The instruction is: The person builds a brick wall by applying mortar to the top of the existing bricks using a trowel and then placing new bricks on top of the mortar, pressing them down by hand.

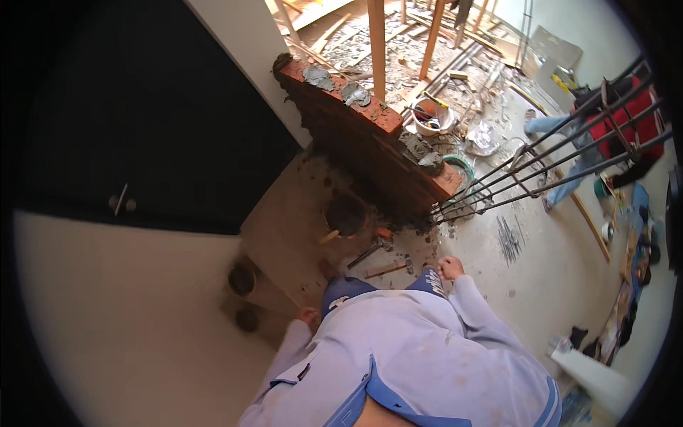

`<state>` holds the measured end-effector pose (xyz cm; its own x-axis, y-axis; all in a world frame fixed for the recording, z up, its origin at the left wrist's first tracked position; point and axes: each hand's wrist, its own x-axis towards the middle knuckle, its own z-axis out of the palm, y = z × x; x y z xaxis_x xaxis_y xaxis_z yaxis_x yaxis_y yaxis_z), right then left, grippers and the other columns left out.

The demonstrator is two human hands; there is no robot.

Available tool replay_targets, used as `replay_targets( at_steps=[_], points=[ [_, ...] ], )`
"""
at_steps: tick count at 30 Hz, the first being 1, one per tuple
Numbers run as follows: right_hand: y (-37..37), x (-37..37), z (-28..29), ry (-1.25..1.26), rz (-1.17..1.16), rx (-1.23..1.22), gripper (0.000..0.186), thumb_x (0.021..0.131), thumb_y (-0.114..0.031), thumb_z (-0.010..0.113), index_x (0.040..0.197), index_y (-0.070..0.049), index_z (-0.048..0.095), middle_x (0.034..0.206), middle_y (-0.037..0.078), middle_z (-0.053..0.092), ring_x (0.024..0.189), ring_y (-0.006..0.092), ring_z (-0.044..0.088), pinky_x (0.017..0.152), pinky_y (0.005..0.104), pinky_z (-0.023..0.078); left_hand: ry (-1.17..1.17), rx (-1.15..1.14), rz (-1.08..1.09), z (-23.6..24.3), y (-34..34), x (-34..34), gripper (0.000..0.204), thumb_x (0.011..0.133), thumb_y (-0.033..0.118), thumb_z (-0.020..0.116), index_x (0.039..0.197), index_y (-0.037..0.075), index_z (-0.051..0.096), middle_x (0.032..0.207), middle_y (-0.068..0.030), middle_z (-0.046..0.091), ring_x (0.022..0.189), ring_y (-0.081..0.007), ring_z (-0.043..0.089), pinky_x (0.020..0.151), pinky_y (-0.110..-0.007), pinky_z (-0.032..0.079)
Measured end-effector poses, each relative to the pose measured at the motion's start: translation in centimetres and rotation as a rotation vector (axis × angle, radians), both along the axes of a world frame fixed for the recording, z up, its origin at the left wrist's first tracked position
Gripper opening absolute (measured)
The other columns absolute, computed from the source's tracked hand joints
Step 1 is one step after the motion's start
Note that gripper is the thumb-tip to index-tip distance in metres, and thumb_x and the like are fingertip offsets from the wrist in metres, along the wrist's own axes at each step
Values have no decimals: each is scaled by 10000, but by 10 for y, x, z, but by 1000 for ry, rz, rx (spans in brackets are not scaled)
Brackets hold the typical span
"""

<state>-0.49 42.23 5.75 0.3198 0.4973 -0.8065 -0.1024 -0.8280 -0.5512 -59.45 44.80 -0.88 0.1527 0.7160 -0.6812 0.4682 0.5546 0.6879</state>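
My left hand [308,315] hangs low beside my left hip, partly behind my sleeve. Its fingers are too small and dim to read. Close to my right thigh is my right hand [449,269], with its fingers curled in; whatever they may hold is hidden. On the floor before my feet lie a hammer with a wooden handle [388,269], a dark-handled hammer [365,255] and a small orange piece [384,233]. A dark round bucket [345,215] stands beyond them. Farther off rises a low brick wall [341,107], grey mortar [356,93] lying in patches on its top.
Tied steel bars [555,160] slant in from the right, past the wall's end. Behind them is a person in red [629,121]. A white bucket of tools [430,117] stands among rubble and wooden props [377,50]. Two dark round containers [242,279] sit at left, near a black door [156,121].
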Motion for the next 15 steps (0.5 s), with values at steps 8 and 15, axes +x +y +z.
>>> replay_targets(
  at_steps=[8, 15],
  points=[
    [-81, -134, 5, -444, -7, -74, 248, 867, -226, 540, 863, -28, 690, 769, 158, 671, 568, 205, 617, 526, 365, 496, 505, 262, -405, 126, 300, -130, 408, 677, 287, 817, 961, 48, 648, 821, -86, 674, 756, -189, 634, 751, -333, 520],
    [-100, -100, 0, -454, 109, -221, 280, 805, -237, 569, 910, 2, 671, 943, 235, 647, 849, 358, 649, 729, 424, 497, 233, 384, -234, 153, 331, -53, 324, 717, 276, 799, 891, 46, 651, 770, -43, 646, 715, -133, 596, 677, -301, 497]
  ],
)
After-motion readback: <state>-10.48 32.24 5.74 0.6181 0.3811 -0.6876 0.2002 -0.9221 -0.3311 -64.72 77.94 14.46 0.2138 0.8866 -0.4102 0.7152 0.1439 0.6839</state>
